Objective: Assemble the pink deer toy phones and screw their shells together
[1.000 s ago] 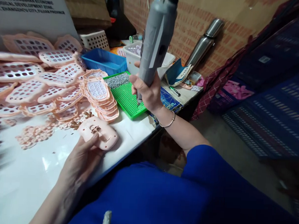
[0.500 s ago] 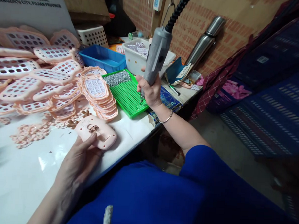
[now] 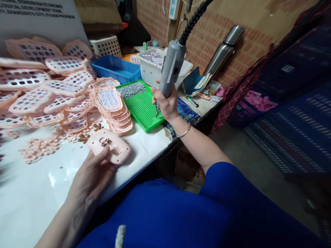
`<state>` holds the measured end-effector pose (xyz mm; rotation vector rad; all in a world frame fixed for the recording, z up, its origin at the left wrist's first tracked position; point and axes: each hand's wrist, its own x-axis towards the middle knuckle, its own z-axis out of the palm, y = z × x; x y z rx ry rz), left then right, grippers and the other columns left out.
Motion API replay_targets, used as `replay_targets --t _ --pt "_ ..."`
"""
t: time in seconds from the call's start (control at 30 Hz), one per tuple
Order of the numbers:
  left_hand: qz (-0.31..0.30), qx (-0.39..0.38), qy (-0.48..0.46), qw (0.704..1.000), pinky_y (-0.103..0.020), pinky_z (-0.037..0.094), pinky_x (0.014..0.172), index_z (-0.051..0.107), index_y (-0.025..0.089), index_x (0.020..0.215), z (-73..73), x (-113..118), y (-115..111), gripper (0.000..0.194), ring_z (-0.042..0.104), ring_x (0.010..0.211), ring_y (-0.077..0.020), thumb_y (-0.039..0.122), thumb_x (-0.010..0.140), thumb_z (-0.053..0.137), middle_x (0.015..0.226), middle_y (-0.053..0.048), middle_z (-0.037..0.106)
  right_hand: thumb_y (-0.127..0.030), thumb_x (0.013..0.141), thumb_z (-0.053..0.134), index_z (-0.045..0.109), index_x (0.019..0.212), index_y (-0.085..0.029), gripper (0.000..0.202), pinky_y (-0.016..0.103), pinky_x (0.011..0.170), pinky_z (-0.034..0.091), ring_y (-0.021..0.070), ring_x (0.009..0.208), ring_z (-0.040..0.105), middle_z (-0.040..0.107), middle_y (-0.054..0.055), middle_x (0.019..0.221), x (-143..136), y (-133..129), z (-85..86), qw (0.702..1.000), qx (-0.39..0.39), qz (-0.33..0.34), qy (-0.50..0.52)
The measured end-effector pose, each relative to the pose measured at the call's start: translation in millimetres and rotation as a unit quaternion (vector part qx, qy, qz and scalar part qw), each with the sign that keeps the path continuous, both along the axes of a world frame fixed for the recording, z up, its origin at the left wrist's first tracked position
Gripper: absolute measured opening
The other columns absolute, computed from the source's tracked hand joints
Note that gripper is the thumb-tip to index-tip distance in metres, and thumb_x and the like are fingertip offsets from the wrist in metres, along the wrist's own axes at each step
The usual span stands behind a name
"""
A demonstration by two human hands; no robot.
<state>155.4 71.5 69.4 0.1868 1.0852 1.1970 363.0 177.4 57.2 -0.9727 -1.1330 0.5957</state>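
My left hand (image 3: 94,172) grips a pale pink plastic casing (image 3: 109,145) with small brown antler-like parts at its far end. The thumb lies over its back, near a recessed compartment. My right hand (image 3: 166,104) is wrapped round a grey electric screwdriver (image 3: 172,64) with a black coiled cord. Its bit points down at the near right part of a green perforated tray (image 3: 140,110). At the tray's far end lies a heap of small silvery screws (image 3: 132,89). Whether a screw sits on the bit is too small to tell.
Stacked pink keypad panels (image 3: 110,101) and small pink rings (image 3: 41,147) cover the table's left. Behind stand a blue bin (image 3: 115,69), a white tub (image 3: 151,70) and a steel flask (image 3: 225,50). Blue crates (image 3: 293,133) stand at the right, past the table edge.
The view has shifted slightly, so the table things sit a little lower and further right. Both hands keep their holds, and the screwdriver stays over the green tray.
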Motion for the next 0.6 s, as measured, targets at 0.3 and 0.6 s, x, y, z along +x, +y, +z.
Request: replay_targets --t 0.3,0.6 --pt "0.007 -0.003 -0.012 1.000 -0.015 0.060 0.071 0.072 0.016 0.101 -3.5 0 1 0.037 0.071 0.066 -0.0088 -0.007 0.090 0.045 0.085 -0.003 0.076 -0.055 0.079 0.072 0.051 0.099 -0.025 0.042 0.025 0.048 0.042 0.0076 0.046 0.046 0.046 -0.011 0.057 -4 -1 27.6 1.000 -0.012 0.013 -0.026" --pt "-0.007 0.021 -0.037 0.999 -0.024 0.063 0.076 0.070 0.018 0.110 -9.2 -2 3 0.037 0.073 0.077 -0.0132 -0.003 0.091 0.047 0.092 -0.004 0.076 -0.074 0.076 0.061 0.061 0.110 -0.028 0.057 0.027 0.052 0.049 0.0118 0.049 0.050 0.048 -0.007 0.057 -78 -65 50.4 0.982 -0.004 0.189 -0.012"
